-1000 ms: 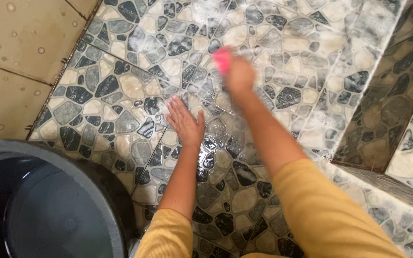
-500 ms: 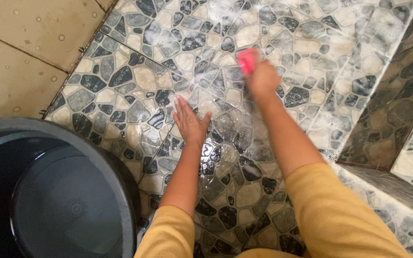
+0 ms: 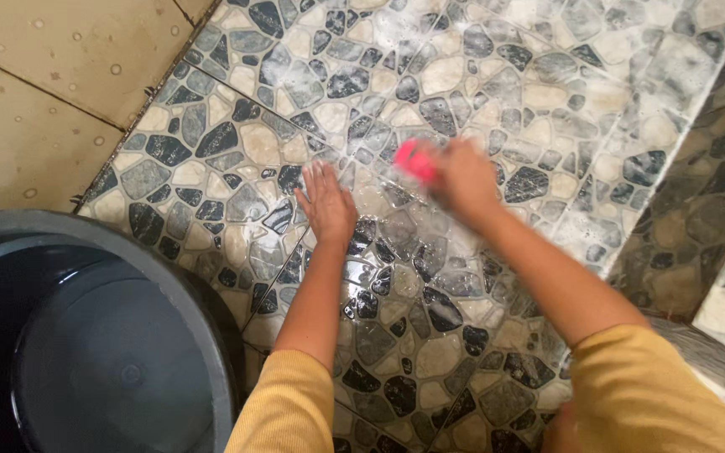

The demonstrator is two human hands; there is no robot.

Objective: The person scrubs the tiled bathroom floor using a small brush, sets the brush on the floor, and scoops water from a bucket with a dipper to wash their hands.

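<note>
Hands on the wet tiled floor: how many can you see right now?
2. The left hand lies flat on the pebble-pattern floor tiles; the right hand, just beside it, grips a pink scrubber.

No packages, labels, signs or screens are to be seen in this view.
</note>
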